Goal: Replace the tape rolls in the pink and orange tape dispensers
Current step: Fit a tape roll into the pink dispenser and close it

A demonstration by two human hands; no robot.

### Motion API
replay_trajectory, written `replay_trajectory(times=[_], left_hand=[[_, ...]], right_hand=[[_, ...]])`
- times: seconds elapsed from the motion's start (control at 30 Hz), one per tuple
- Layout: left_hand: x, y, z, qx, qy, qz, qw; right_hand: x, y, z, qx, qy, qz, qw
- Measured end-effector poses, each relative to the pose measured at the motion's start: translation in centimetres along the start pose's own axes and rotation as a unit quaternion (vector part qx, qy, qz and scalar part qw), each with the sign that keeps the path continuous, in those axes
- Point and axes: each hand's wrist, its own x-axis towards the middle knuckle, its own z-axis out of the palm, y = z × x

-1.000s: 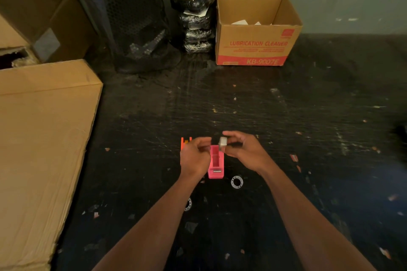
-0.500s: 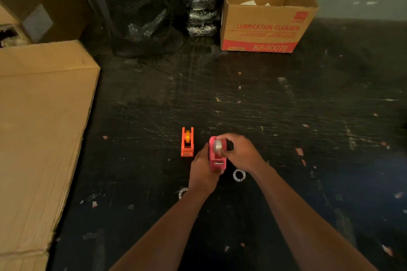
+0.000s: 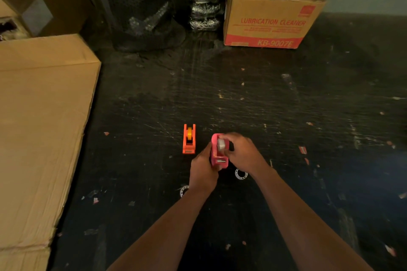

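Observation:
The pink tape dispenser (image 3: 218, 158) stands on the dark floor at centre. My left hand (image 3: 202, 167) grips its left side near the cutter end. My right hand (image 3: 241, 152) pinches a pale tape roll (image 3: 221, 144) that sits in the dispenser's cradle. The orange tape dispenser (image 3: 189, 139) stands apart to the left, untouched, with a yellow-orange roll in it. Two empty white tape cores lie on the floor: one core (image 3: 240, 174) under my right wrist, the other core (image 3: 184, 191) partly hidden by my left forearm.
A large flat cardboard box (image 3: 39, 130) fills the left side. At the back stand an open "Lubrication Cleaner" carton (image 3: 268, 20), a stack of black wrapped bundles (image 3: 203, 6) and a black mesh-wrapped roll (image 3: 136, 2). Scraps of paper litter the scratched floor.
My left hand moved from over the orange dispenser to the pink dispenser's near left side. My right hand lowered the pale roll from above the dispenser into its cradle.

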Motion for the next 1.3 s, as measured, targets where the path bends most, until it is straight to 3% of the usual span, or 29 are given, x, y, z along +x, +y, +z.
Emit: replay_trajectory(times=[0.57,0.73,0.87,1.3], left_hand=[[0.1,0.2,-0.6,-0.002,-0.02,-0.015,1.0],[-0.1,0.4,-0.5,-0.029,0.013,-0.028,0.999],[0.4,1.0,-0.3,0.025,0.056,-0.015,0.998],[1.3,0.8,0.7,0.051,0.066,-0.058,0.995]], right_hand=[[-0.1,0.8,0.9,-0.01,0.024,-0.004,1.0],[-0.1,1.1,0.6,-0.015,0.026,-0.014,0.999],[0.1,1.5,0.8,0.006,0.032,-0.009,0.999],[-0.1,1.8,0.7,0.049,0.039,-0.021,0.998]])
